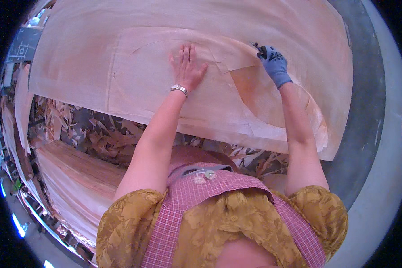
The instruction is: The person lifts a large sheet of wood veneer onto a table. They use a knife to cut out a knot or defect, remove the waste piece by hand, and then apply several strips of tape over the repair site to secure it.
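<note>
A wide, pale pinkish sheet of thin wood veneer (120, 58) is lying flat across the counter (366, 111), spreading well beyond both hands on every side. On top of it a smaller veneer piece (165, 94) is resting, and a curved cut is running through it toward the right hand, with a darker, curling flap of veneer (263, 98) lifting just below that hand. Beneath the counter's near edge, under the forearms, a heap of torn veneer scraps (98, 134) is piling up, and a stack of reddish veneer sheets (71, 174) is sitting lower to the left.

The left hand (186, 67) is pressing down bare and flat, fingers spread wide and holding nothing, with a silver wristwatch (179, 90) at its wrist. The right hand (274, 66), in a blue work glove, is closing around a small dark cutting tool (257, 48) whose tip is meeting the veneer just above and left of the glove.

The likeliest trouble, as I judge it, is the thin sheet splitting along the grain if the blade is being pulled too fast or off the curve. The loose flap could catch and tear. If the pinning hand is easing off, the top piece could be sliding, spoiling the line, and the bare fingers are lying fairly near the blade's path.
</note>
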Motion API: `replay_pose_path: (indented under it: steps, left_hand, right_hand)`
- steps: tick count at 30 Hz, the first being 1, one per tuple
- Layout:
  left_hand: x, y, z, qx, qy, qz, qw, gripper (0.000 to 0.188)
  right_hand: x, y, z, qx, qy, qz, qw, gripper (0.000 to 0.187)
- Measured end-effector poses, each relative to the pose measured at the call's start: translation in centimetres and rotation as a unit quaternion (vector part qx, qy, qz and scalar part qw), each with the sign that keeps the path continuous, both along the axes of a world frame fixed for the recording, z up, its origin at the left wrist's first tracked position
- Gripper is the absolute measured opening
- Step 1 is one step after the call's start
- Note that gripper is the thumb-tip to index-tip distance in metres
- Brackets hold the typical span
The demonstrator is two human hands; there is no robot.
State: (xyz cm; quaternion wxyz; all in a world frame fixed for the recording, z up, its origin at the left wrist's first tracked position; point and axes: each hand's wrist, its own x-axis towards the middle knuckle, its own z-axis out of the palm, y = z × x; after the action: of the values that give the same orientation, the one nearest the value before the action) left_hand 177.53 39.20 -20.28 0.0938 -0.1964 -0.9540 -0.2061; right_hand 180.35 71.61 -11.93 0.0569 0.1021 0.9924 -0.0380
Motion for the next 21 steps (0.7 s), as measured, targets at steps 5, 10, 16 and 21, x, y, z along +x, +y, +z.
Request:
replay_pose_path:
  steps: [5, 10, 16, 21]
  left_hand:
    - [0.4, -1.0, -0.4, -0.024, -0.01, 0.021, 0.999, 0.085]
    - [0.1, -0.7, -1.6, 0.035, 0.029, -0.01, 0.999, 0.082]
    - [-0.5, -0.7, -1.9, 0.027, 0.019, -0.024, 0.999, 0.08]
    - [1.0, -1.2, 0.0, 0.117, -0.099, -0.011, 0.988, 0.077]
  right_hand:
    - [12.4, -1.0, 6.8, -0.446, -0.034, -0.025, 0.894, 0.022]
    - [27.9, -2.0, 4.0, -0.238, -0.092, -0.038, 0.966, 0.016]
    - [33.9, -6.2, -1.6, -0.018, 0.03, 0.029, 0.999, 0.034]
    - [42.9, -10.4, 2.2, -0.188, -0.229, 0.077, 0.952, 0.032]
